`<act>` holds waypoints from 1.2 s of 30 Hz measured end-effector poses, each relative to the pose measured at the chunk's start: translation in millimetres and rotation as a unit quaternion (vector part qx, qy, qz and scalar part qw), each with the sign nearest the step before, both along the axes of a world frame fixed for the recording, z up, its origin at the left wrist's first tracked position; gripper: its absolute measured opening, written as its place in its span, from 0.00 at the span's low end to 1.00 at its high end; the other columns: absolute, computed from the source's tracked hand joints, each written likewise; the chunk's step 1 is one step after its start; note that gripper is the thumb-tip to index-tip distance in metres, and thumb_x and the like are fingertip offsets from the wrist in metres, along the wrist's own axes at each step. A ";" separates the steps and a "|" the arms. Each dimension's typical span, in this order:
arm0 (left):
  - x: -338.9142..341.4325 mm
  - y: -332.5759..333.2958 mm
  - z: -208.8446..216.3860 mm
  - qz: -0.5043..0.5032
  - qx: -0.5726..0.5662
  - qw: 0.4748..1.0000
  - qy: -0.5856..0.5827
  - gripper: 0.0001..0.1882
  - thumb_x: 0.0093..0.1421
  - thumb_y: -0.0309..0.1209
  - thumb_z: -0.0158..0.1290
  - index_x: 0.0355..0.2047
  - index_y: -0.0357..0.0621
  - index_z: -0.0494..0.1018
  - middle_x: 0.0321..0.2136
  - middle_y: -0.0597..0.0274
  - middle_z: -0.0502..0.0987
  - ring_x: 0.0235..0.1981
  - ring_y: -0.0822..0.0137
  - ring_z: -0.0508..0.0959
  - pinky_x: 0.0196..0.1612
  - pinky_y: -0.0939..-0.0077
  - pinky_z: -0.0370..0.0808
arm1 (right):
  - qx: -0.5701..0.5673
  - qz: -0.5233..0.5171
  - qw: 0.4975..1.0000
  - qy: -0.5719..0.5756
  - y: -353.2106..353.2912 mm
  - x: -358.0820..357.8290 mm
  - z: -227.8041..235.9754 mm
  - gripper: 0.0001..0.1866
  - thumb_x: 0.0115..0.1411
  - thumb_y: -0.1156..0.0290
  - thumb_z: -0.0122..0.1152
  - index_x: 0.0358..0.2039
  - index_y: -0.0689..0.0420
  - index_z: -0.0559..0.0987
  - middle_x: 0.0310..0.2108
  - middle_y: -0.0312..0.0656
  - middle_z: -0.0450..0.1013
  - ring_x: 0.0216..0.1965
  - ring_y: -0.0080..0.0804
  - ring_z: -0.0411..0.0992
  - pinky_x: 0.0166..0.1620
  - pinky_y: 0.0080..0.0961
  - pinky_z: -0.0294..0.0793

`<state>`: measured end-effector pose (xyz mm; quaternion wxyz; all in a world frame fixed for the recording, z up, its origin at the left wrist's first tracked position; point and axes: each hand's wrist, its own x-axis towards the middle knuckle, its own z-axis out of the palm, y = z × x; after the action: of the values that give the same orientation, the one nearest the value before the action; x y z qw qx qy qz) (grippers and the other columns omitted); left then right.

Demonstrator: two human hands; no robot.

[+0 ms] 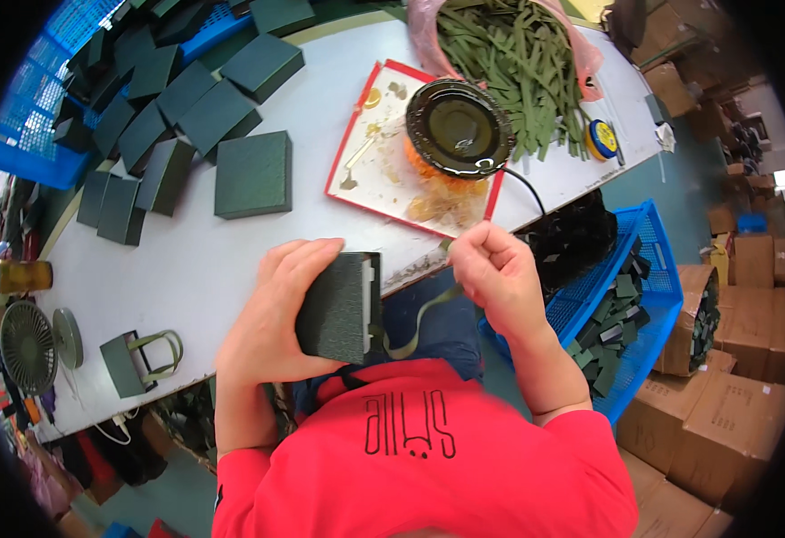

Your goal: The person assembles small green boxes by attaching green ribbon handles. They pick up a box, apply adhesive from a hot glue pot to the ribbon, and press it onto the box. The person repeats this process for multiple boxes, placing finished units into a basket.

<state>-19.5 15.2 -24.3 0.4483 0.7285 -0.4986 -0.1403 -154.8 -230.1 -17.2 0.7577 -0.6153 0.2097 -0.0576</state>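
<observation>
Looking down through the head camera, we see our left hand wrapped around a dark green box, fingers curled over its top edge and thumb underneath — a closed, firm hold just off the near edge of the white table. Our right hand is pinched shut on the upper end of an olive ribbon strip. The strip lies to the right of the box, its long axis running down and leftward from the pinch to the box's open, pale-edged side, where its lower end meets the box. The right hand is the nearer one to the strip's free end; the left holds the box steady.

On the table beyond, a red-rimmed tray carries a round black glue pot with amber drips beside it. A pink bag of loose green strips lies behind it — finished dark green boxes lie scattered at the left. A blue crate of dark pieces sits at our right, with plain brown cartons stacked past it.
</observation>
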 end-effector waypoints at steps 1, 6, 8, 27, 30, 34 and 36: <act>-1.5 1.2 0.2 -0.007 -0.008 1.000 -0.001 0.53 0.33 0.30 0.72 0.63 0.41 0.63 0.60 0.50 0.69 0.60 0.44 0.66 0.63 0.54 0.64 | 0.015 0.038 0.999 -0.013 5.0 -0.1 -0.4 0.06 0.65 0.69 0.61 0.34 0.58 0.77 0.23 0.27 0.70 0.20 0.08 0.60 0.23 0.10 0.55; -1.2 0.2 0.3 -0.037 -0.034 0.999 0.005 0.53 0.33 0.31 0.73 0.63 0.41 0.63 0.61 0.53 0.69 0.60 0.45 0.67 0.63 0.54 0.66 | 0.058 0.131 0.988 0.061 16.6 9.2 -0.6 0.08 0.65 0.69 0.65 0.34 0.60 0.77 0.25 0.25 0.71 0.25 0.08 0.64 0.29 0.10 0.63; -2.2 -0.2 0.9 -0.036 -0.032 0.999 0.006 0.53 0.33 0.32 0.72 0.63 0.41 0.63 0.61 0.53 0.69 0.59 0.46 0.67 0.62 0.54 0.66 | 0.061 0.147 0.985 0.065 20.7 12.1 -0.8 0.09 0.65 0.69 0.65 0.33 0.60 0.77 0.24 0.25 0.71 0.25 0.08 0.64 0.29 0.11 0.63; -3.1 0.7 4.2 -0.059 -0.009 0.998 -0.031 0.50 0.33 0.31 0.71 0.61 0.41 0.66 0.58 0.53 0.71 0.58 0.48 0.69 0.60 0.55 0.65 | -0.007 0.233 0.966 0.109 19.7 18.4 -8.0 0.12 0.65 0.68 0.62 0.28 0.61 0.75 0.22 0.28 0.71 0.25 0.11 0.65 0.28 0.15 0.64; -1.1 -1.4 9.2 -0.074 0.022 0.993 -0.091 0.49 0.33 0.32 0.70 0.61 0.42 0.66 0.58 0.54 0.71 0.58 0.48 0.69 0.61 0.55 0.64 | -0.020 0.242 0.965 0.100 18.3 18.2 -18.7 0.12 0.66 0.68 0.61 0.28 0.62 0.75 0.23 0.30 0.73 0.26 0.12 0.68 0.30 0.15 0.67; -2.7 -1.2 3.5 -0.048 0.018 0.996 -0.070 0.49 0.33 0.32 0.70 0.61 0.42 0.66 0.58 0.54 0.71 0.58 0.48 0.69 0.61 0.55 0.63 | 0.027 0.244 0.966 0.077 15.0 21.3 -22.6 0.12 0.67 0.67 0.60 0.29 0.62 0.77 0.26 0.34 0.77 0.28 0.14 0.71 0.32 0.17 0.69; -2.4 0.0 1.8 -0.036 0.012 0.998 -0.049 0.49 0.33 0.32 0.69 0.61 0.42 0.66 0.58 0.54 0.71 0.58 0.49 0.69 0.62 0.55 0.64 | 0.047 0.215 0.973 0.072 14.5 21.3 -12.3 0.12 0.68 0.67 0.60 0.31 0.62 0.78 0.27 0.35 0.78 0.30 0.15 0.72 0.33 0.17 0.70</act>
<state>-21.9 15.2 -22.5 0.4093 0.7211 -0.5445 -0.1260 -133.5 -215.6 -29.5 0.7633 -0.6122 0.1289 0.1615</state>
